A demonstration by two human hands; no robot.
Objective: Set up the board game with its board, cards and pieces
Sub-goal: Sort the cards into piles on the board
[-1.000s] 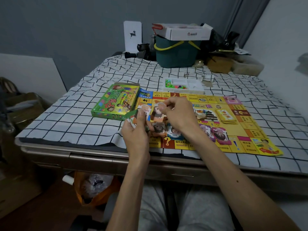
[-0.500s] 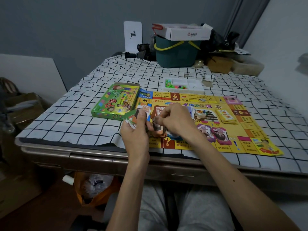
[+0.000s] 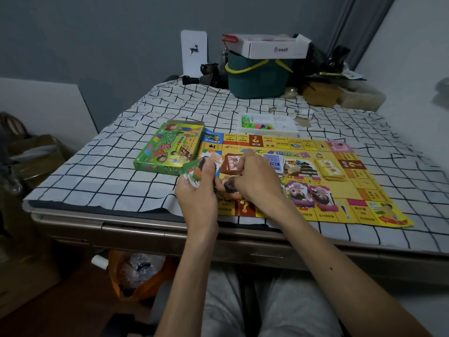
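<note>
Cloth (image 3: 97, 171): white with black lines. It covers the table top and is wrinkled at the far end.
Table (image 3: 121, 224): its brown edge shows under the near side of the cloth.
Board (image 3: 359, 190): yellow and flat on the cloth, on the near right part of the table.
Box (image 3: 170, 149): green, lying just left of the board's far left corner.
Tray (image 3: 286, 128): white, just past the board's far edge. Small bright pieces (image 3: 252, 125) sit in its left part.
Piles: brown (image 3: 230, 164), blue (image 3: 275, 162), yellow (image 3: 330, 169) and purple (image 3: 308, 194) cards lie on the board.
Left hand (image 3: 196, 193): over the board's near left corner, fingers curled round a stack (image 3: 192, 170) of cards.
Right hand (image 3: 257, 181): right beside the left one, fingers bent and pinching a card (image 3: 228, 187) between the two hands.
Far end: a green bucket (image 3: 257, 81) with a white carton (image 3: 274, 46) on top, and a white sign (image 3: 194, 53) with a deer to its left.
Room: grey wall (image 3: 97, 32) behind, curtain (image 3: 359, 27) in the far right corner.
Floor: an orange bag (image 3: 136, 276) under the table and brown crates (image 3: 31, 154) on the left.
</note>
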